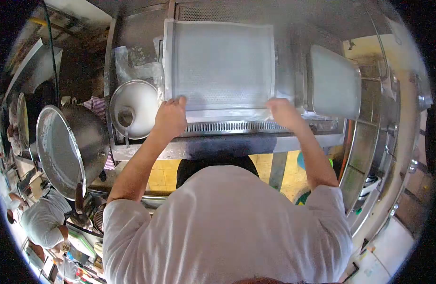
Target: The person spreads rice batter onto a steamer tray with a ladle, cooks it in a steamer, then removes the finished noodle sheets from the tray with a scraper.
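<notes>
A thin, see-through white cloth (222, 61) lies over a perforated metal plate on the steel worktop in front of me. My left hand (170, 118) is closed on its near left corner, thumb toward the cloth. At the near right corner, my right hand (285, 115) pinches the cloth's edge and is slightly blurred. Beside my left hand sits a round metal bowl (147, 94) of white liquid, with a small round ladle (125, 116) in it.
A slotted metal strip (227, 127) runs along the worktop's near edge. A pale rectangular tray (335, 81) stands at right, a large metal pot (88, 137) at left. Other people in pale shirts (43, 220) work at lower left. Metal racks (367, 146) stand at right.
</notes>
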`<action>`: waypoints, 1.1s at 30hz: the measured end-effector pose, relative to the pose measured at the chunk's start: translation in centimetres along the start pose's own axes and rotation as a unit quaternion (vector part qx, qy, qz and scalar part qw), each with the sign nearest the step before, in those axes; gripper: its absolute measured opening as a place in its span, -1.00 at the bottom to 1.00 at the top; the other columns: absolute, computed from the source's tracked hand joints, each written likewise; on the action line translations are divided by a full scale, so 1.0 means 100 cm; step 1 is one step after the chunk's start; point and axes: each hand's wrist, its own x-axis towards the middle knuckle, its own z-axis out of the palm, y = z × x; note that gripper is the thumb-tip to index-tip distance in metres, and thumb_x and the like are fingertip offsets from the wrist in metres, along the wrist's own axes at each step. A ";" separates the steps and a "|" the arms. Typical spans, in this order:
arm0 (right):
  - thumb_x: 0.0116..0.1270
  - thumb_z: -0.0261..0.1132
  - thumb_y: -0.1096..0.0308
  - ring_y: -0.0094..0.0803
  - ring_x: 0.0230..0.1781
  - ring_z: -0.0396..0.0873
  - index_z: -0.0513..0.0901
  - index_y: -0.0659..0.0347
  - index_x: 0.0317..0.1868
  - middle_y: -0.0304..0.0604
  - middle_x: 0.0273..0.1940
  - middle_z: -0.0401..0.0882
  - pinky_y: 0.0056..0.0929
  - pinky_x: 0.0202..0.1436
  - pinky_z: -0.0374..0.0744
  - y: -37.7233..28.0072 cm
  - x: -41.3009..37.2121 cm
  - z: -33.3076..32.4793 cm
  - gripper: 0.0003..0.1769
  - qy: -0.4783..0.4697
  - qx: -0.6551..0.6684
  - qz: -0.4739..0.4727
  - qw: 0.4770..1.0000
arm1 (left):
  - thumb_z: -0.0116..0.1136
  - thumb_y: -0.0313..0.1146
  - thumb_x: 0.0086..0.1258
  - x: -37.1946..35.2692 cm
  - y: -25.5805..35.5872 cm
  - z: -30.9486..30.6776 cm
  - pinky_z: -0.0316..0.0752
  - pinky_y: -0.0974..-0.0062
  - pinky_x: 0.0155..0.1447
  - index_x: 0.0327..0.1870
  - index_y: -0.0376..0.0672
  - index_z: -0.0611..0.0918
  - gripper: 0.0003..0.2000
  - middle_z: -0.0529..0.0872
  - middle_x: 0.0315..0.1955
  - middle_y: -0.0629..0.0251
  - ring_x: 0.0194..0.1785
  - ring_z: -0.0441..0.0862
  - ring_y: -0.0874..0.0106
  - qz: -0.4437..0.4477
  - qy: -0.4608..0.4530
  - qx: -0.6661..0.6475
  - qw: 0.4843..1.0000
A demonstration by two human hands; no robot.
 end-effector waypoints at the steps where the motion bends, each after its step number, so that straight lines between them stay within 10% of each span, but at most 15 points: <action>1: 0.35 0.17 0.39 0.06 0.01 0.68 0.76 0.19 -0.01 0.09 -0.07 0.75 -0.09 0.21 0.56 0.001 -0.005 -0.017 -0.70 0.022 0.018 0.053 0.998 | 0.21 -0.50 0.13 -0.002 0.001 -0.002 0.55 0.17 0.09 0.01 -0.26 0.57 -0.64 0.76 -0.25 0.01 -0.08 0.71 0.10 -0.012 0.021 -0.026 0.999; 6: 0.41 0.10 0.41 0.05 0.07 0.66 0.75 0.30 -0.05 0.10 0.02 0.72 -0.08 0.22 0.58 0.145 -0.039 -0.063 -0.69 0.311 -0.211 0.000 0.927 | 0.21 -0.50 0.19 -0.014 0.011 -0.007 0.58 0.13 0.02 0.06 -0.27 0.60 -0.64 0.75 -0.30 0.01 -0.15 0.70 0.06 -0.060 0.096 -0.123 0.986; 7: 0.41 0.10 0.41 0.05 0.07 0.66 0.75 0.30 -0.05 0.10 0.02 0.72 -0.08 0.22 0.58 0.224 -0.050 -0.054 -0.69 0.312 -0.209 -0.007 0.927 | 0.21 -0.49 0.22 -0.018 0.013 -0.002 0.59 0.11 0.00 0.06 -0.26 0.61 -0.66 0.75 -0.29 0.01 -0.16 0.70 0.05 -0.061 0.118 -0.145 0.980; 8: 0.39 0.14 0.27 0.05 0.11 0.63 0.77 0.24 -0.09 0.12 0.12 0.67 -0.05 0.22 0.58 0.288 -0.053 -0.041 -0.68 0.174 -0.337 0.189 0.906 | 0.21 -0.48 0.26 -0.021 0.014 0.002 0.60 0.10 -0.02 0.06 -0.24 0.62 -0.68 0.75 -0.29 0.01 -0.17 0.70 0.04 -0.062 0.140 -0.167 0.974; 10: 0.36 0.18 0.14 0.04 0.10 0.64 0.78 0.20 -0.15 0.14 0.11 0.66 -0.01 0.19 0.60 0.257 -0.055 -0.063 -0.65 -0.052 -0.332 0.298 0.893 | 0.20 -0.47 0.28 -0.029 0.019 0.006 0.60 0.10 -0.02 0.05 -0.23 0.63 -0.69 0.75 -0.28 0.01 -0.17 0.70 0.04 -0.078 0.147 -0.182 0.969; 15: 0.38 0.20 0.06 0.09 0.04 0.69 0.77 0.23 -0.09 0.14 -0.08 0.75 -0.05 0.20 0.61 0.165 0.010 -0.108 -0.59 0.168 -0.310 0.263 0.898 | 0.20 -0.46 0.32 -0.051 0.029 0.018 0.63 0.07 -0.09 0.06 -0.20 0.63 -0.72 0.77 -0.33 0.04 -0.23 0.72 0.00 -0.144 0.137 -0.245 0.949; 17: 0.37 0.24 0.01 0.07 0.07 0.69 0.76 0.23 0.02 0.14 -0.03 0.75 -0.11 0.23 0.59 0.124 0.061 -0.122 -0.53 0.319 -0.102 0.099 0.937 | 0.20 -0.47 0.32 -0.057 0.036 0.020 0.63 0.07 -0.12 0.07 -0.18 0.63 -0.71 0.77 -0.33 0.04 -0.25 0.73 0.00 -0.162 0.152 -0.247 0.943; 24: 0.32 0.31 -0.02 0.05 0.33 0.52 0.56 0.26 0.32 0.21 0.26 0.58 -0.11 0.40 0.45 0.072 0.270 -0.110 -0.32 0.308 -0.110 0.061 0.943 | 0.23 -0.50 0.33 -0.095 0.063 0.030 0.63 0.19 -0.20 0.09 -0.14 0.65 -0.70 0.76 -0.35 0.09 -0.33 0.73 0.11 -0.250 0.203 -0.276 0.906; 31: 0.29 0.36 0.05 0.15 0.39 0.43 0.52 0.29 0.35 0.23 0.33 0.50 0.03 0.46 0.37 0.028 0.298 -0.112 -0.29 0.150 -0.177 0.124 0.965 | 0.24 -0.50 0.35 -0.145 0.078 0.045 0.62 0.27 -0.25 0.14 -0.13 0.65 -0.67 0.76 -0.36 0.12 -0.38 0.72 0.18 -0.349 0.228 -0.284 0.864; 33: 0.25 0.39 0.14 0.13 0.43 0.37 0.37 0.31 0.47 0.26 0.40 0.41 0.01 0.48 0.36 0.044 0.302 -0.105 -0.18 0.221 -0.255 -0.021 0.941 | 0.24 -0.50 0.35 -0.150 0.079 0.043 0.63 0.27 -0.25 0.14 -0.13 0.65 -0.68 0.77 -0.36 0.12 -0.38 0.72 0.18 -0.355 0.231 -0.285 0.860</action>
